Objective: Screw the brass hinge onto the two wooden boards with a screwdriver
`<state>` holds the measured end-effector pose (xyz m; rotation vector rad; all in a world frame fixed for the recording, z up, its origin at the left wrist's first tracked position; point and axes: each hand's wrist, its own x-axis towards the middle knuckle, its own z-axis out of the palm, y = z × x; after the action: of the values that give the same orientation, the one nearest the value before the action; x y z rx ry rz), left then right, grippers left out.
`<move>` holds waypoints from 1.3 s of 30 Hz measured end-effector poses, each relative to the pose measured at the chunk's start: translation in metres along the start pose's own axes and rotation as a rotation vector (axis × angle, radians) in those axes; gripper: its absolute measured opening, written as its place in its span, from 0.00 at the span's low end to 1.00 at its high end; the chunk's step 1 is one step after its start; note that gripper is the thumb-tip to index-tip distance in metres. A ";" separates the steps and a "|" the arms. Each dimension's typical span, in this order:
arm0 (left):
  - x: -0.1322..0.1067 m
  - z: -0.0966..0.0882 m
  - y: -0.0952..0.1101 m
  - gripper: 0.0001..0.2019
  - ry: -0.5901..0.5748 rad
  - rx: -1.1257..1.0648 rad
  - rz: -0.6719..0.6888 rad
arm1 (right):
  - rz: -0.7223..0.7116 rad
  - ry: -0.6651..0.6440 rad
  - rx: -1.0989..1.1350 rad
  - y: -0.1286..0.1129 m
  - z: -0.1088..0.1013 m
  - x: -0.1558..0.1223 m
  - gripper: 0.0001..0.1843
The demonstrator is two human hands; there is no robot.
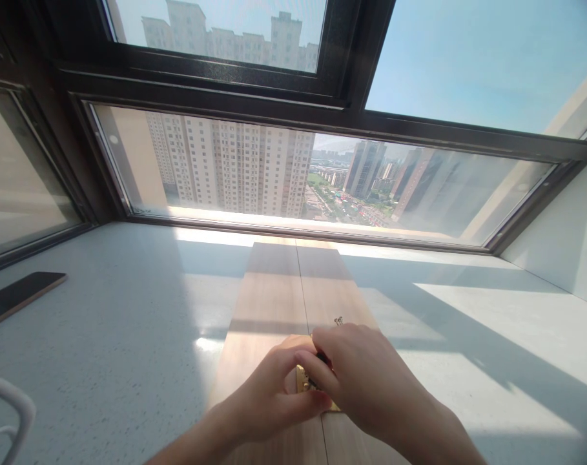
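Note:
Two pale wooden boards (271, 294) lie side by side, with a narrow seam running between them. Over that seam sits a brass hinge (301, 381), partly covered by both hands. My left hand (267, 391) curls around the hinge, thumb low against it and fingers at its far side. My right hand (370, 381) is closed from above on a small black tool (322, 357), perhaps a screwdriver; its tip is hidden. Just beyond my right knuckles, several small screws (339, 320) rest on the right board.
The boards lie on a speckled white sill (143, 323) that reaches to a dark-framed window (225, 116). A phone (22, 294) lies at the left. A white curved tube or cable (17, 400) stands at the lower left. Sunlight and shadow bands cross the sill.

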<state>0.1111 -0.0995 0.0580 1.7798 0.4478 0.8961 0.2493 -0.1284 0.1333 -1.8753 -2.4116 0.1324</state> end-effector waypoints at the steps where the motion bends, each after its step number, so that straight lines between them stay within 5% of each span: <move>1: 0.001 -0.002 0.000 0.05 -0.055 -0.023 0.026 | -0.005 -0.009 -0.009 0.001 -0.001 -0.001 0.22; 5: 0.001 -0.007 -0.004 0.13 -0.109 -0.007 0.067 | -0.022 -0.038 -0.028 0.003 -0.005 -0.003 0.22; 17: -0.003 0.008 -0.012 0.10 0.197 0.132 0.052 | 0.059 0.012 -0.050 0.002 -0.004 -0.004 0.24; 26: 0.002 -0.007 -0.005 0.14 -0.077 0.084 0.130 | -0.011 -0.012 -0.037 0.004 -0.005 -0.006 0.18; 33: -0.004 0.003 -0.014 0.08 0.128 0.322 0.112 | 0.119 -0.004 -0.062 0.001 -0.012 -0.008 0.23; 39: -0.007 0.011 -0.010 0.07 0.228 0.399 0.039 | 0.075 -0.016 -0.096 0.004 -0.007 -0.008 0.26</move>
<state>0.1165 -0.1075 0.0447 2.0578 0.7845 1.1000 0.2558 -0.1354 0.1399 -2.0135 -2.3996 0.0364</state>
